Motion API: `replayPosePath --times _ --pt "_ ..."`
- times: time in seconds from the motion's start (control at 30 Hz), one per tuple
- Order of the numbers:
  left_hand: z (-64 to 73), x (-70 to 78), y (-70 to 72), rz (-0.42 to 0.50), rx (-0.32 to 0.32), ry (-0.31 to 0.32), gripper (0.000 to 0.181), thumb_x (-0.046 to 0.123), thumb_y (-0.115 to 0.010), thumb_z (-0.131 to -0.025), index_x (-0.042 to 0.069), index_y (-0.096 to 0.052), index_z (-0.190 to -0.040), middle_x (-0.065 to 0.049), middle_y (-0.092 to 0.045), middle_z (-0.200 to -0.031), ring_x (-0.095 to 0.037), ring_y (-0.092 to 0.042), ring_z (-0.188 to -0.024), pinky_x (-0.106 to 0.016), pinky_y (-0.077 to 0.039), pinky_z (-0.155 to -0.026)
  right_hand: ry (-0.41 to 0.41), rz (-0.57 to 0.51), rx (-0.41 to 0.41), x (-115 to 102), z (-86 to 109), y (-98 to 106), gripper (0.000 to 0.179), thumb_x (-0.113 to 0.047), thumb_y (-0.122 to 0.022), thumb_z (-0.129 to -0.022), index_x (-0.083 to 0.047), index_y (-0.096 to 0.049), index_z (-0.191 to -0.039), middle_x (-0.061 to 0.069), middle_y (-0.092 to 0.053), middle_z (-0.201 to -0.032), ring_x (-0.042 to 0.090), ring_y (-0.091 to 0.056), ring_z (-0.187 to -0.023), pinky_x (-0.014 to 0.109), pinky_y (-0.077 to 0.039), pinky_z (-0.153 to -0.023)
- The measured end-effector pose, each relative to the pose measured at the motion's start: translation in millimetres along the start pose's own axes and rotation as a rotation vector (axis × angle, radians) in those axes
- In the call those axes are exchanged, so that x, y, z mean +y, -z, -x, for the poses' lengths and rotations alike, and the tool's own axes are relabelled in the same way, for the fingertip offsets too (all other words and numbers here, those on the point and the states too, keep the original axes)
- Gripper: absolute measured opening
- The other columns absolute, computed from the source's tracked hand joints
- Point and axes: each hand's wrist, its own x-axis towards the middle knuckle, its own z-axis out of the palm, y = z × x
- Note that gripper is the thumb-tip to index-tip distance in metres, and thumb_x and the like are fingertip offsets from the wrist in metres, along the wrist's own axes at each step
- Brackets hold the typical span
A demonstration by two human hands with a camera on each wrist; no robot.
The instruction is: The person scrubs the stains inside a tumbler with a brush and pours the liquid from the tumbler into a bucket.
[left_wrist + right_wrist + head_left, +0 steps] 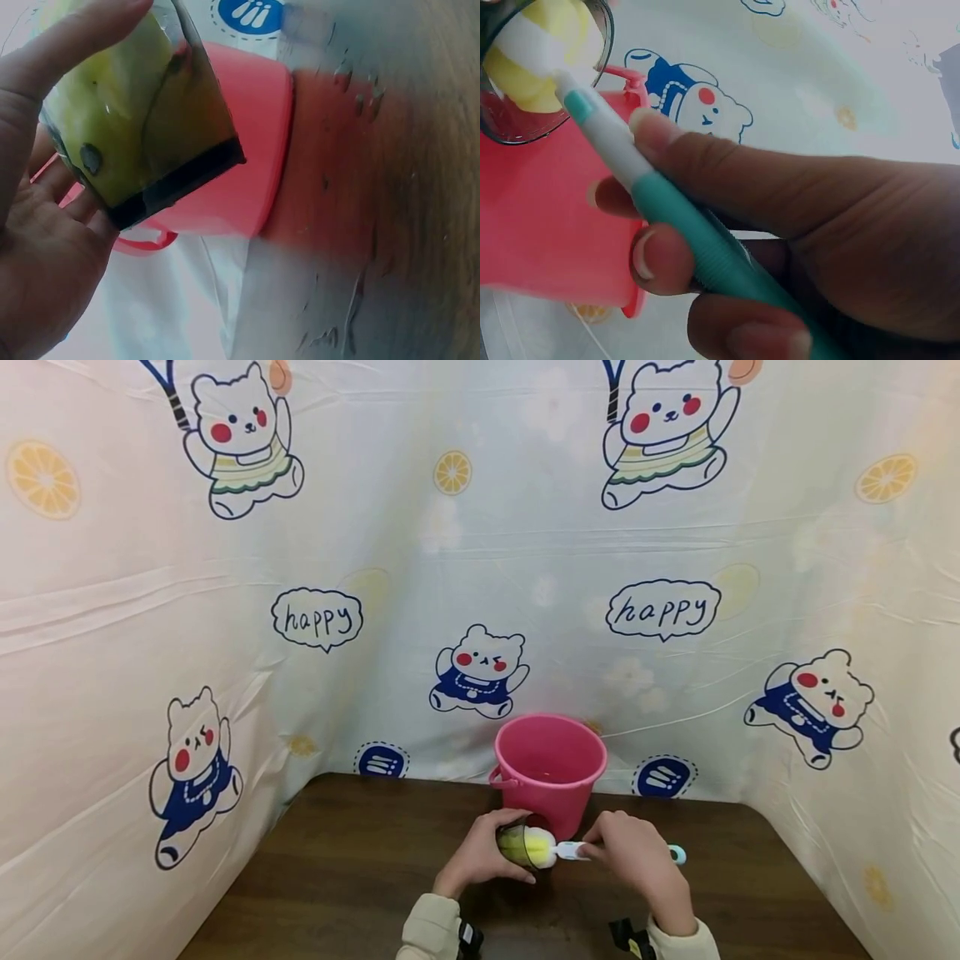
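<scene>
My left hand (483,852) grips a dark, see-through glass (150,112) tilted on its side, its mouth toward the right. Inside the glass sits the yellow and white sponge head of a bottle brush (538,847). My right hand (633,856) holds the brush by its white and teal handle (682,225), fingers and thumb curled round it. Through the glass wall the sponge shows as a yellow-green mass in the left wrist view. Both hands are just in front of a pink bucket (553,777).
The bucket stands toward the back of the dark wooden table (360,843), its handle (501,778) at the left side. Water drops and streaks (352,300) lie on the tabletop. A printed cloth (480,543) hangs behind and along both sides.
</scene>
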Motion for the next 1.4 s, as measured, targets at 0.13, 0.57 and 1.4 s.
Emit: replayPosePath --times 0.13,0.57,1.4 --pt "-0.9 0.6 2.3 0.012 -0.009 -0.006 0.088 0.024 -0.101 -0.060 0.025 -0.062 -0.139 0.009 -0.063 -0.136 -0.011 -0.057 -0.124 -0.034 -0.048 -0.108 -0.006 -0.088 -0.087 3.0 2.4 4.0 0.009 -0.025 -0.081 -0.086 -0.019 -0.081 -0.079 -0.008 -0.065 -0.063 0.008 -0.051 -0.054 0.028 -0.044 -0.050" --pt "-0.1 3.8 -2.6 -0.036 -0.014 -0.025 0.086 0.018 -0.101 -0.060 0.019 -0.063 -0.138 0.004 -0.064 -0.135 -0.015 -0.057 -0.127 -0.036 -0.046 -0.110 -0.119 0.007 -0.031 0.7 2.0 0.6 0.018 -0.024 -0.081 -0.086 -0.020 -0.077 -0.069 -0.009 -0.055 -0.052 0.012 -0.049 -0.049 0.029 -0.038 -0.048" --pt "1.7 0.1 -4.8 -0.036 -0.053 -0.054 0.085 0.023 -0.100 -0.062 0.017 -0.062 -0.139 0.003 -0.064 -0.135 -0.012 -0.058 -0.124 -0.032 -0.049 -0.106 -0.056 -0.016 -0.080 -3.6 9.3 5.4 0.011 -0.025 -0.081 -0.086 -0.019 -0.082 -0.077 -0.010 -0.063 -0.060 0.009 -0.052 -0.051 0.029 -0.042 -0.048"
